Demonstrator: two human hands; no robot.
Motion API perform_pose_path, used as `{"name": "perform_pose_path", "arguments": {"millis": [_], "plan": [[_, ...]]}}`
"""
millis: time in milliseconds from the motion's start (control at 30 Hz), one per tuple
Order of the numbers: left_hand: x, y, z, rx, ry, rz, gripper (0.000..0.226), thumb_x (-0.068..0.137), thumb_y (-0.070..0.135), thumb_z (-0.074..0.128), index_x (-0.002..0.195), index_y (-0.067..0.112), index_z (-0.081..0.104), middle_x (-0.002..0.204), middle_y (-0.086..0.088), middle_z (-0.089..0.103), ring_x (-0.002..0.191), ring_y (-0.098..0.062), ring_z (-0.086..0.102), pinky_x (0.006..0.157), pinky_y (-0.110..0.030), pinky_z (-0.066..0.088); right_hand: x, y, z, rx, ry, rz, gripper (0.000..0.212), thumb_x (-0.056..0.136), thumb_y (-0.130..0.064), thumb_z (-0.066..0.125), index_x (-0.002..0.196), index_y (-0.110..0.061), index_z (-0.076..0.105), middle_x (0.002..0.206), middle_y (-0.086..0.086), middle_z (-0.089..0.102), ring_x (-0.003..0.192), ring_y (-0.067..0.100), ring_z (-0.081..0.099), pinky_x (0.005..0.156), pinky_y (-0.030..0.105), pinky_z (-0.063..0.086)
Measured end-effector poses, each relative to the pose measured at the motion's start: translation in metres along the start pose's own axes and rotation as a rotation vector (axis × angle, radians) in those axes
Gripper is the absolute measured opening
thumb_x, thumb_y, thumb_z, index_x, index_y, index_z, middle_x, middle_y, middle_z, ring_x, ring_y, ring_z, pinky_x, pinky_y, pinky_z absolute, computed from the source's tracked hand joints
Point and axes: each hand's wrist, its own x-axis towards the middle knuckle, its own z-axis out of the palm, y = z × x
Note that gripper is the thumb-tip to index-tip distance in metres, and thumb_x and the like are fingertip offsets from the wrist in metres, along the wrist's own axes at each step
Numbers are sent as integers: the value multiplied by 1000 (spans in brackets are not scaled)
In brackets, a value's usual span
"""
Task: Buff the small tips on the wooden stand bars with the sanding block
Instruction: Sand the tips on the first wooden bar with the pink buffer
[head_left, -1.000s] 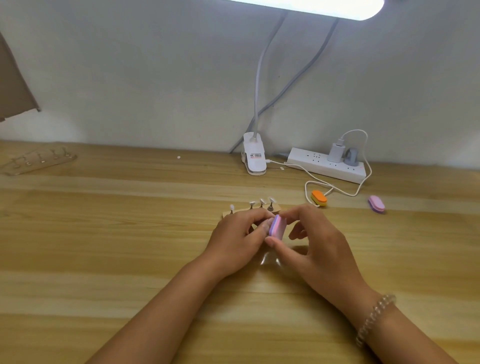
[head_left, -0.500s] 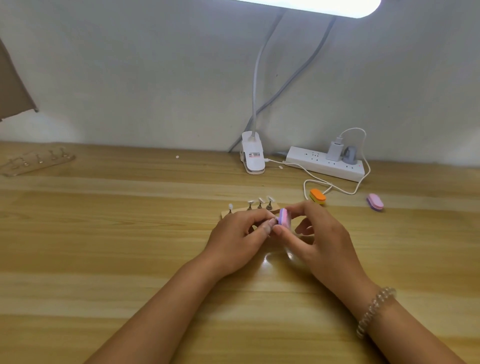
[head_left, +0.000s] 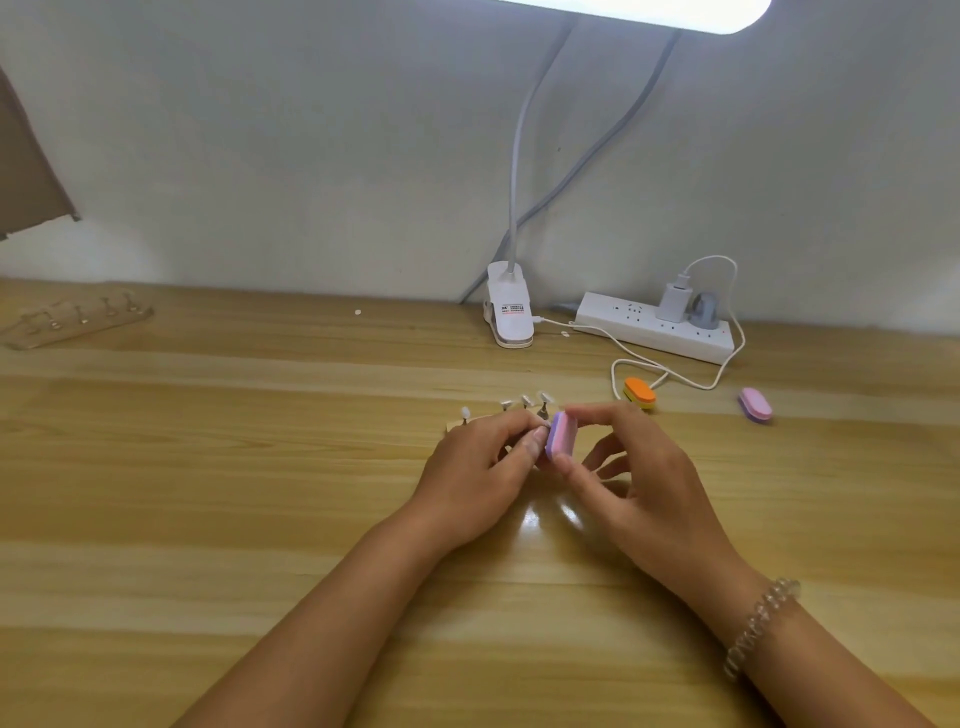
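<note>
Wooden stand bar (head_left: 453, 427) with small white tips (head_left: 506, 402) lay mid-worktop (head_left: 208, 493), mostly hidden behind the left hand (head_left: 478, 478), whose grip curled over it. Just right of the tips, the pink-and-purple sanding block (head_left: 562, 441) stood on edge, pinched in the grip of the right hand (head_left: 649, 488), forefinger on top, thumb beneath. Farther right lay an orange block (head_left: 640, 393) and a pink block (head_left: 756, 404).
</note>
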Motion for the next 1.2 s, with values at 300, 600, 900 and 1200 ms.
{"name": "perform_pose_path", "arguments": {"millis": [300,600,900,1200], "plan": [[-2,3,-2,34,-27,-6,22,94,36,46,90,33,67,77,17,64,76,-10,59,73,-37,47,-3,-6,1,-18,3,-21,32,80,-28,79,106,-29,61,102,-16,62,82,9,62,66,37,54],[-2,6,-2,42,-46,2,21,92,40,44,83,43,63,78,18,68,83,-10,64,81,-44,51,-1,-4,0,29,27,38,26,81,-28,74,103,-29,61,101,-16,63,75,11,64,65,35,56],[-1,4,-1,32,-20,6,20,91,38,45,82,39,63,74,18,63,78,-14,61,78,-46,51,-1,-9,-1,35,-2,38,26,80,-31,75,102,-28,62,99,-17,65,70,11,63,65,33,56],[-1,3,-1,37,-35,12,21,91,38,44,81,43,61,75,19,64,76,-8,60,75,-37,48,-1,-6,-1,13,12,37,27,82,-28,75,104,-28,61,103,-17,64,69,10,63,64,33,56]]}}
